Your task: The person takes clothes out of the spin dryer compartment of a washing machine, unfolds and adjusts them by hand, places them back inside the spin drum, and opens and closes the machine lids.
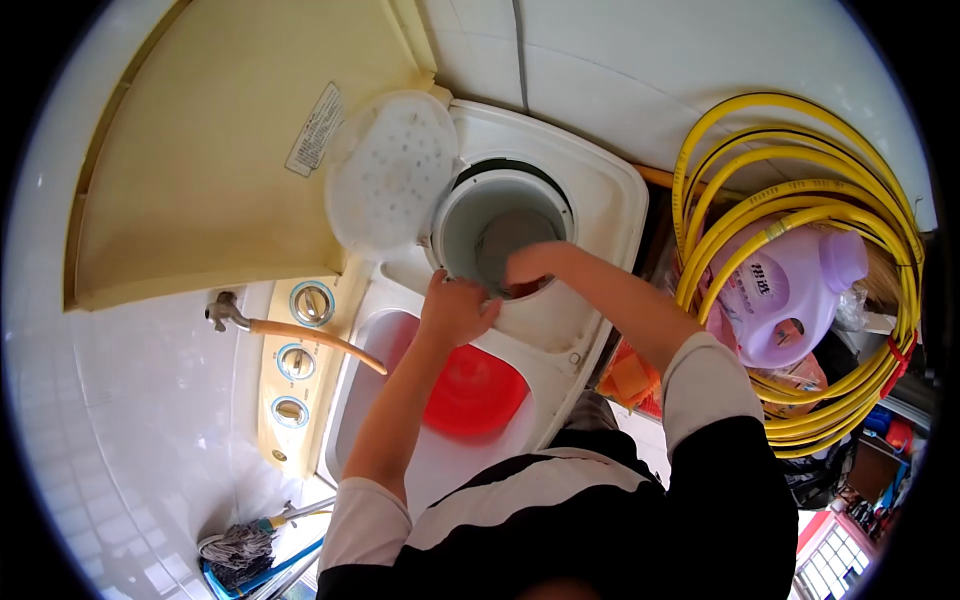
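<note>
A twin-tub washing machine (600,200) stands against the wall, its round spin tub (460,215) uncovered. Dark grey material (510,240) lies inside that tub. My right hand (535,265) reaches over the rim into the tub, fingers bent downward; what they touch is hidden. At the near left rim is my left hand (458,310), its fingers bent at the edge and its thumb apart, with nothing visible in it. A translucent perforated disc (392,172) leans beside the tub. In the wash tub below sits a red basin (475,390).
A raised cream lid (220,150) is at the left, above the control knobs (296,361). An orange hose (310,336) runs from a tap (225,310). Yellow coiled hose (745,110) surrounds a purple detergent bottle (770,290) at the right. A mop (240,550) stands lower left.
</note>
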### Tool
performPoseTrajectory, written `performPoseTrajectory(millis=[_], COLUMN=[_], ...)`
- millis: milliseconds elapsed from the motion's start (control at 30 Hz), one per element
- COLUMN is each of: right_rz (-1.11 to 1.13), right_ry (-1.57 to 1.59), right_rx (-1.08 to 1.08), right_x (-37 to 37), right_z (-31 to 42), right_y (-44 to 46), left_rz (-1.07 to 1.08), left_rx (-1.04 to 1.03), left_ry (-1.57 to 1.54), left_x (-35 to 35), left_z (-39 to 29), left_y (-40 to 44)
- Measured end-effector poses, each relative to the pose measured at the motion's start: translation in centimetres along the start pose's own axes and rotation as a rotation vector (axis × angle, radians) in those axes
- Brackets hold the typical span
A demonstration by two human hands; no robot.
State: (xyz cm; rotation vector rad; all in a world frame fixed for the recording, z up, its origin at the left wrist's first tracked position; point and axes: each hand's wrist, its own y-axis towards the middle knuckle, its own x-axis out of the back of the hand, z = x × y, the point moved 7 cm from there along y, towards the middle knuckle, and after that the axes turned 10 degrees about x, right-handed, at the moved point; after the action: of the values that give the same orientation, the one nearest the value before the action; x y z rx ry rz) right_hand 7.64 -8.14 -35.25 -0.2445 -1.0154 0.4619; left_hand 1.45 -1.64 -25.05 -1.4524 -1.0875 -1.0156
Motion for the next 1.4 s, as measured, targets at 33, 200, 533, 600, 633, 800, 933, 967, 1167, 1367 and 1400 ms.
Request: performPoseTrajectory(millis=[33,200,533,600,633,800,933,967,1167,1367,1400], right_rz=[-0.032,-0.047,0.154,0.194,0.210,0.280,0.303,0.309,0.249,0.005,-0.075], right_ry=[0.518,0.520,0.459,0.467,0.473,0.481,0.477,0.473,0.486,0.814,0.973], right_rx=[-0.219,-0.533,-0.592,-0.597,-0.598,-0.607,-0.607,-0.600,-0.525,-0.277,-0.233], right_x=[-0.1,0.0,-7.4,-9.1,-9.9,-14.0,-15.0,-14.8,-9.0,0.9,2.0], right_z=[-2.5,-9.6,-16.7,-17.1,-17.2,-17.6,-17.5,-17.6,-19.0,-16.3,-15.0], right_y=[-0.3,1.9,14.1,16.1,17.0,20.0,20.4,20.2,17.3,12.0,10.2], left_rz=[0.005,0.013,0.130,0.149,0.160,0.112,0.051,0.085,0.098,0.049,0.047], left_rx=[0.010,0.017,0.066,0.077,0.084,0.091,0.093,0.090,0.090,0.068,0.074], left_ry=[-0.026,-0.046,-0.093,-0.102,-0.125,-0.201,-0.218,-0.186,-0.136,-0.121,-0.112], left_x=[0.1,0.0,-0.2,-0.2,-0.2,0.0,0.1,-0.1,0.0,1.1,1.0], left_z=[0.0,0.1,0.3,0.4,0.5,0.8,1.2,1.1,0.6,0.1,0.0], left_y=[0.0,0.2,0.8,1.0,1.1,1.2,1.2,1.2,1.0,1.0,0.7])
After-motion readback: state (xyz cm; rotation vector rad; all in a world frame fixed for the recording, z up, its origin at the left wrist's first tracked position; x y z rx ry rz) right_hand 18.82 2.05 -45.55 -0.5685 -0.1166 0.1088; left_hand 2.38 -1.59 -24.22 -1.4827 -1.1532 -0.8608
